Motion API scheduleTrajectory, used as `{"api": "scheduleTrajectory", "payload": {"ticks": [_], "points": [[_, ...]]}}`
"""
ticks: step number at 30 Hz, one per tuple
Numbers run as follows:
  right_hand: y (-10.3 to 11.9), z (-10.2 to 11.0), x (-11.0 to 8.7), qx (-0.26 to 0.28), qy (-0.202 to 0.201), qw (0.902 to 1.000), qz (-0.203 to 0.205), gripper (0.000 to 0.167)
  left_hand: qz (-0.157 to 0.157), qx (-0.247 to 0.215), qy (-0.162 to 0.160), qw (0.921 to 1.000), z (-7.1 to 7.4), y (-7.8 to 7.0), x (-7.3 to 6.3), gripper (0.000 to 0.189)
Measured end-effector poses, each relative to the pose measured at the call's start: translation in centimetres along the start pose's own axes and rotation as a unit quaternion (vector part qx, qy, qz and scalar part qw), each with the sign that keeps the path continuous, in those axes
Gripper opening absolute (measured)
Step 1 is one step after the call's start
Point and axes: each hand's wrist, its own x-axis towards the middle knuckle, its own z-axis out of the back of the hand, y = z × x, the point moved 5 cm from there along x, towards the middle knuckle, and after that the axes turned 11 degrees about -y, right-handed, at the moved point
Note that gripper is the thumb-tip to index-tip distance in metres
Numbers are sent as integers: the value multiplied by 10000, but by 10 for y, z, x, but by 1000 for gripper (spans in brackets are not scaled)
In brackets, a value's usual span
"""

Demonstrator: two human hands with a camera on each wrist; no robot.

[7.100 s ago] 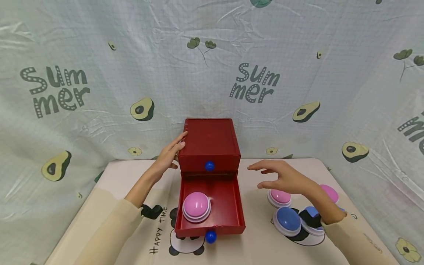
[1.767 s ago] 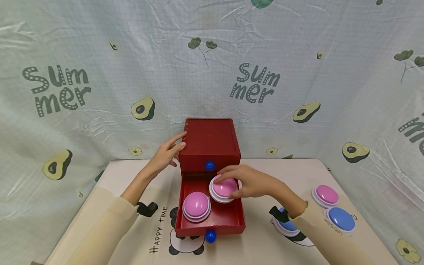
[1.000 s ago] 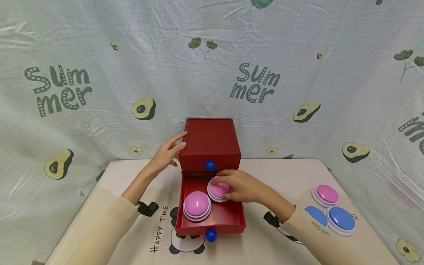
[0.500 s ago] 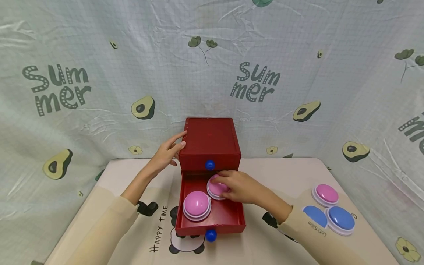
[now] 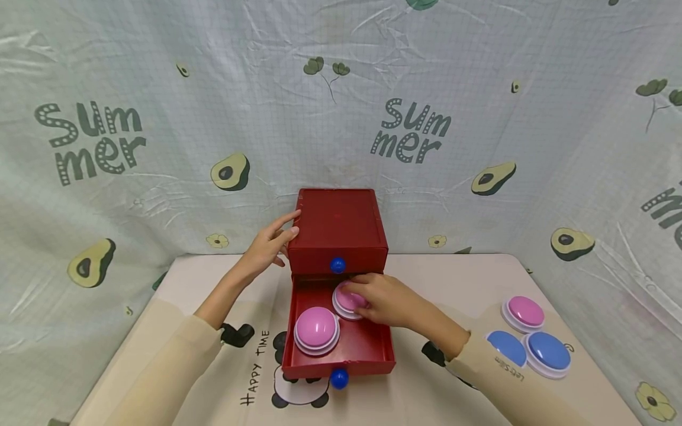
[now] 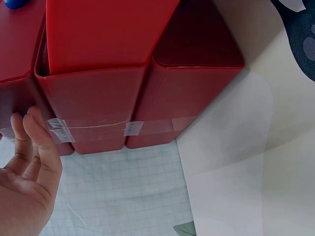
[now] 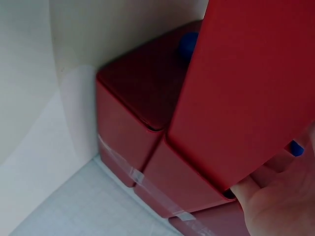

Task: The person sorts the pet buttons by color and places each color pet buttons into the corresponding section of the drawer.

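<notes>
A red drawer cabinet point(image 5: 337, 222) with blue knobs stands at the table's back, its middle drawer point(image 5: 367, 349) pulled out. In the head view, my left hand point(image 5: 263, 251) rests straight fingers against the cabinet's left side; the left wrist view shows this hand point(image 6: 32, 172) too. My right hand point(image 5: 391, 302) reaches into the drawer. Its curled fingers grip a pink dome push button point(image 5: 347, 297) on a white base at the back, partly covering it. A second pink push button point(image 5: 316, 327) sits front left in the drawer. The right wrist view shows part of this hand point(image 7: 283, 196) beside the drawer's side.
On the table's right side are another pink push button point(image 5: 526, 312) and two blue ones, a fully visible one point(image 5: 547, 351) and one partly behind the right sleeve point(image 5: 506, 346). A patterned cloth point(image 5: 341, 130) hangs behind the cabinet.
From the table's right side, my right hand has brought a pink push button into the drawer. Lately it has shifted slightly left and backward. My left hand has stayed against the cabinet.
</notes>
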Motion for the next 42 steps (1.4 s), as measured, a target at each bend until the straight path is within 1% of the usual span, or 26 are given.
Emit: {"api": "scheduleTrajectory", "payload": {"ticks": [9, 17, 23, 28, 31, 35, 39, 42], "points": [[0, 3, -4, -26, -107, 9999, 15, 48, 20, -21, -17, 10000, -1, -1, 0, 56], [1, 7, -7, -51, -377, 9991, 192, 37, 42, 37, -47, 10000, 0, 0, 0, 56], [-1, 7, -7, -44, -420, 9988, 255, 32, 52, 32, -54, 10000, -1, 0, 0, 56], [-2, 9, -7, -24, -455, 9986, 257, 31, 60, 11, -71, 10000, -1, -1, 0, 56], [-3, 12, -9, 104, -397, 9991, 139, 33, 70, 2, -88, 9999, -1, -2, 0, 56], [-4, 21, -12, 424, -377, 9984, -23, 37, 80, -1, -102, 9999, -1, -1, 1, 56], [-7, 34, -17, 787, -559, 9953, -65, 35, 127, -8, -112, 9999, -1, -1, 1, 56], [-13, 46, -23, 977, -810, 9919, -95, 33, 168, -20, -115, 9998, -1, -2, 1, 56]]}}
